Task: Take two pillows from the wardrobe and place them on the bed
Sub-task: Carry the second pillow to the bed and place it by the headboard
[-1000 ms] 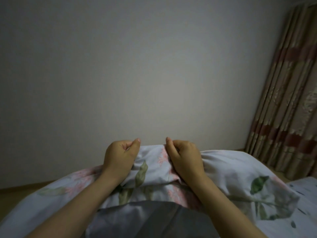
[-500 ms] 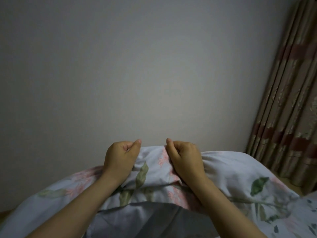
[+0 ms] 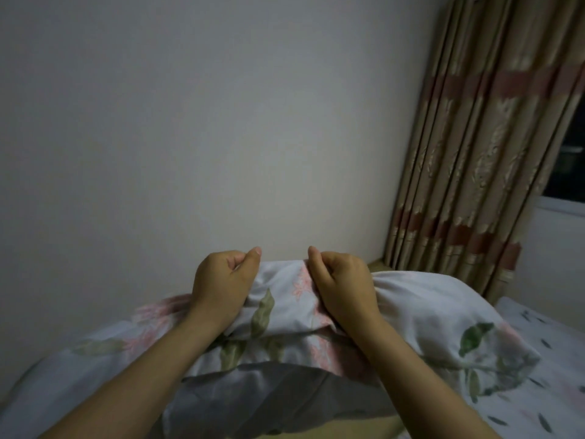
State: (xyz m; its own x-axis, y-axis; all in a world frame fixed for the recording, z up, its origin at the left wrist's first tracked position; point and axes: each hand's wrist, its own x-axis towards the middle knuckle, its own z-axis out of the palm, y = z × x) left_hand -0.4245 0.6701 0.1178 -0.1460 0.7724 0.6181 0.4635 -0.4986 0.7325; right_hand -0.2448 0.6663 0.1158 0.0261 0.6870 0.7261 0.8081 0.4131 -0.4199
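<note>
I hold a pale floral pillow [image 3: 421,315] with green leaves and pink flowers out in front of my chest. My left hand [image 3: 223,286] grips its top edge left of centre, fingers curled into the cloth. My right hand [image 3: 342,285] grips the same edge just to the right, a short gap between the thumbs. A greyer, plainer pillow [image 3: 269,394] shows underneath the floral one, resting against my forearms. The bed [image 3: 557,353], covered in a light sheet with small dark leaf prints, appears at the lower right. The wardrobe is out of view.
A plain pale wall [image 3: 205,122] fills the view straight ahead. Beige curtains [image 3: 481,147] with reddish bands hang at the right, with a dark window [image 3: 569,160] and its sill beside them. A strip of floor [image 3: 376,263] shows below the curtain.
The view has swung to the right: more curtain, the window and the bed have come into sight. Both hands keep the same grip on the pillow.
</note>
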